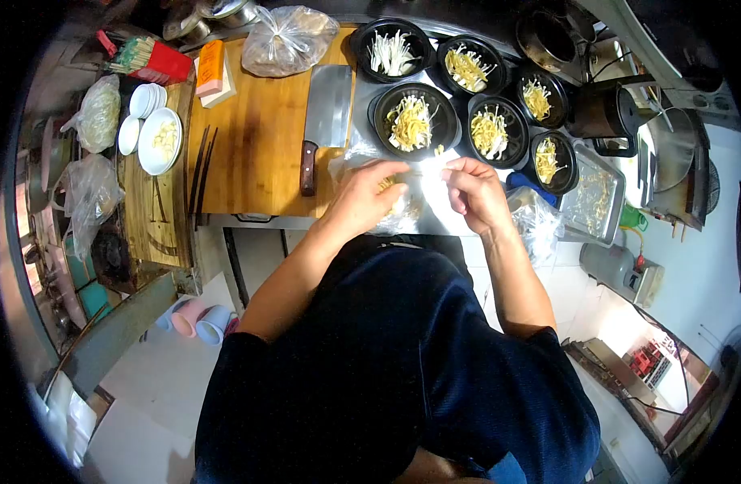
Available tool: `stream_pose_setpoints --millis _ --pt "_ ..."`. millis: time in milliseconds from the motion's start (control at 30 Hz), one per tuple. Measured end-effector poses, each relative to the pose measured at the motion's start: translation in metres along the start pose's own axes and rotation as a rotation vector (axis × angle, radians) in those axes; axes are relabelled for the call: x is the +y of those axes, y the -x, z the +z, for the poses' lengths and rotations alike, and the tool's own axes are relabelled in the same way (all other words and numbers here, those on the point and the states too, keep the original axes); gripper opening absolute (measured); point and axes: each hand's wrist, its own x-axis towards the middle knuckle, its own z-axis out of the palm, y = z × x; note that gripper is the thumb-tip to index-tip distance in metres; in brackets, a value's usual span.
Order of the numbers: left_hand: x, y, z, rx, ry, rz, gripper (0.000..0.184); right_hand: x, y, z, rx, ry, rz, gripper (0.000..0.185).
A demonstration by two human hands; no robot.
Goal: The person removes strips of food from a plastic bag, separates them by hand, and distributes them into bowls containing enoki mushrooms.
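My left hand (364, 195) is curled over a clear plastic bag (404, 216) at the counter's front edge, with a bit of yellow strips (384, 184) showing between thumb and fingers. To its right, my right hand (477, 192) has its fingertips pinched together; what they hold, if anything, is too small to name. Just beyond both hands stands a black bowl (378, 129) holding yellow strips and white enoki mushrooms (413, 121). A small yellow piece (439, 151) shows by that bowl's near right rim. Several similar black bowls stand behind and to the right; one at the back (393, 52) holds only white enoki.
A cleaver (328, 109) lies on the wooden cutting board (253, 149) at left, with dark chopsticks (202, 171) near the board's left edge. White bowls (160, 143) stand farther left. A metal tray (590, 194) and another plastic bag (536, 226) are at right.
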Motion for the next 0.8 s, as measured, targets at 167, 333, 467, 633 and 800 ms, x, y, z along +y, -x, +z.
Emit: stream_pose_setpoints --millis 167,333,467,633,800 --pt "0.007 -0.030 0.015 -0.075 -0.038 0.182 0.029 -0.014 0.004 0.009 -0.028 0.149 -0.063 0.005" --pt "-0.003 -0.045 0.013 -0.122 0.261 0.027 0.014 -0.032 -0.001 -0.004 0.090 0.345 -0.187 0.006" --pt "0.013 -0.050 -0.003 -0.058 0.526 -0.130 0.011 -0.056 -0.002 -0.021 0.100 0.295 -0.245 0.006" --pt "0.025 -0.077 -0.009 0.038 0.602 -0.139 0.012 -0.097 -0.017 -0.041 0.124 0.311 -0.336 0.005" --pt "0.065 -0.138 0.007 0.057 0.399 -0.005 0.010 -0.149 -0.035 -0.059 0.159 0.387 -0.420 0.006"
